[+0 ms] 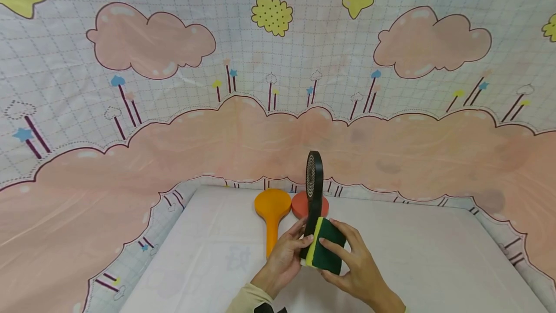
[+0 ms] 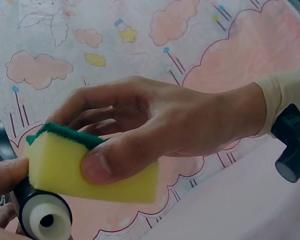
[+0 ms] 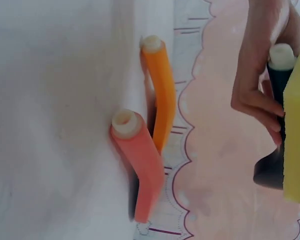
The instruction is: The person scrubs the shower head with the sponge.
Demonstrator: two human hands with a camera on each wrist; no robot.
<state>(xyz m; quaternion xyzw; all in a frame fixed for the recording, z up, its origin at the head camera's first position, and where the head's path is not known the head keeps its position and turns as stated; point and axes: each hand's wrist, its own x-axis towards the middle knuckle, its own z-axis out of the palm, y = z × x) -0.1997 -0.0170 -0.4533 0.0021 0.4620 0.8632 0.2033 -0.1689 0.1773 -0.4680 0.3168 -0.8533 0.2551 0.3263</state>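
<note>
A black shower head [image 1: 314,192] stands upright in my left hand [image 1: 284,255], which grips it by the handle. My right hand [image 1: 360,274] pinches a yellow and green sponge [image 1: 328,248] between thumb and fingers. The sponge's yellow side lies against the black handle, its green side facing right. In the left wrist view, the handle's white threaded end [image 2: 49,220] shows below the sponge [image 2: 120,185]. The right wrist view has the left hand's fingers around the dark handle [image 3: 280,80], with the sponge partly covering it.
An orange shower head [image 1: 272,203] lies on the white table [image 1: 195,255], left of the hands. Beside it is a coral-red shower head [image 1: 298,205], partly hidden behind the black one. A patterned cloth [image 1: 243,144] with pink clouds hangs behind the table.
</note>
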